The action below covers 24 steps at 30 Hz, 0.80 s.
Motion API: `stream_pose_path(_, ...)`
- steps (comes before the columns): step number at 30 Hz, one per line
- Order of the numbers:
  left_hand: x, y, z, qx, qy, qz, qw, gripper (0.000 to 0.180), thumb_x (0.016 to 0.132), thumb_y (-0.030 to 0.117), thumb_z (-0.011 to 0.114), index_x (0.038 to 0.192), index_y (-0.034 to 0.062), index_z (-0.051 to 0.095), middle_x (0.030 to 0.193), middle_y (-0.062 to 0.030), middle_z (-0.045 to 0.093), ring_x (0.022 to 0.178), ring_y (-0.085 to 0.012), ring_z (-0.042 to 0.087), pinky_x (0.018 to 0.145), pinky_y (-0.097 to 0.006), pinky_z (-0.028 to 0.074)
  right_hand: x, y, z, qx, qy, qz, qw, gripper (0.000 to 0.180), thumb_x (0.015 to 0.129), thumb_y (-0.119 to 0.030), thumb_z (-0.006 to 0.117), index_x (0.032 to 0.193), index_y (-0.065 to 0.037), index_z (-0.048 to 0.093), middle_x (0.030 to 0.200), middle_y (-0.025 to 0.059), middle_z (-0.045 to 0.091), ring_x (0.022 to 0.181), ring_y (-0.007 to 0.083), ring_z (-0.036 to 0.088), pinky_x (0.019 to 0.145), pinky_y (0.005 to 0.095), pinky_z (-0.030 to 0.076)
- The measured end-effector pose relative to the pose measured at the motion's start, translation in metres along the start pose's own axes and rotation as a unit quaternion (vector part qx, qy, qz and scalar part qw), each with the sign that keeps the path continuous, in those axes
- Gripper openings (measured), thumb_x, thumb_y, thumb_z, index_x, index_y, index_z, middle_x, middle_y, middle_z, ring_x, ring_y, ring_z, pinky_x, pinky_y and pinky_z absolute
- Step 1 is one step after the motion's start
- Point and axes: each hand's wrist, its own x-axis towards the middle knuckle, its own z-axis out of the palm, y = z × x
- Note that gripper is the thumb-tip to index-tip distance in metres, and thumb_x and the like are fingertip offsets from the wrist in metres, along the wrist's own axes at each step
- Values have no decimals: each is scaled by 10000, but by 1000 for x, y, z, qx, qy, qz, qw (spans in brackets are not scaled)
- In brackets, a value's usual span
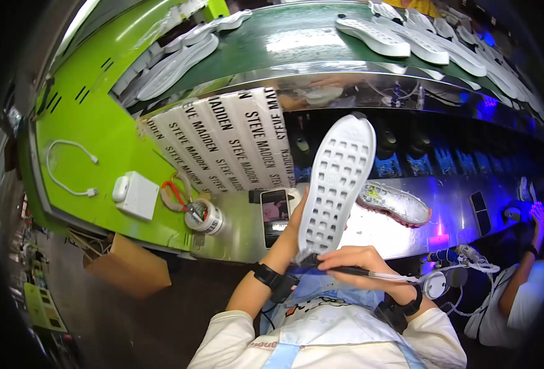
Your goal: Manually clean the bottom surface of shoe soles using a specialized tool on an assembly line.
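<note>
My left hand [298, 216] is closed on a white shoe sole [338, 178], held upright with its grid of square recesses toward me. Most of its fingers are hidden behind the sole. My right hand [359, 261] grips a slim black pen-like tool [352, 270] with a pale cord trailing to the right. The tool's front end is at the lower tip of the sole, where a dark brush-like piece shows; I cannot tell if they touch. A clear-wrapped shoe sole with orange edges [395, 204] lies on the metal bench just behind, to the right.
White soles [376, 37] ride on the green conveyor belt [296, 40] beyond. A phone [276, 215], a white jar [205, 219] and orange-handled scissors [175, 192] are at left, before a printed panel [223, 141]. Cables [469, 265] and another person's hand [538, 215] are at right.
</note>
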Motion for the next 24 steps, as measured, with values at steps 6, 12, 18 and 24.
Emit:
stream_pose_path(6, 22, 5, -6, 26, 30, -132, 990, 557, 1015, 434, 377, 1388, 25, 445, 1296, -152, 578, 1124, -253, 615, 946, -364, 517, -7, -4, -17, 89, 35, 188, 977, 244, 789, -29, 692, 1030, -39, 728, 1004, 105, 722, 903, 188, 686, 846, 295, 528)
stream_pose_path(12, 44, 17, 8, 159, 52, -301, 939, 465, 1012, 318, 461, 1357, 8, 483, 1289, -144, 580, 1139, -212, 598, 951, -354, 507, -2, 0, -26, 8, 68, 61, 996, 217, 770, -38, 679, 977, -54, 742, 932, 117, 729, 865, 223, 702, 799, 307, 539)
stream_pose_path(18, 63, 14, 9, 247, 5, -478, 843, 401, 980, 332, 528, 1209, 12, 604, 1089, -92, 675, 936, -145, 663, 796, -293, 553, -2, -19, -44, -178, -25, -2, 984, 209, 745, -93, 706, 948, -123, 751, 895, 18, 721, 831, 222, 616, 787, 353, 478)
stream_pose_path(24, 44, 21, 4, 288, 89, -416, 858, 485, 920, 354, 586, 1309, 73, 520, 1265, -97, 561, 1160, -202, 545, 982, -366, 435, -38, -18, -81, -54, -27, 27, 998, 258, 692, -17, 716, 942, -74, 746, 902, 50, 717, 1082, 222, 567, 954, 400, 445)
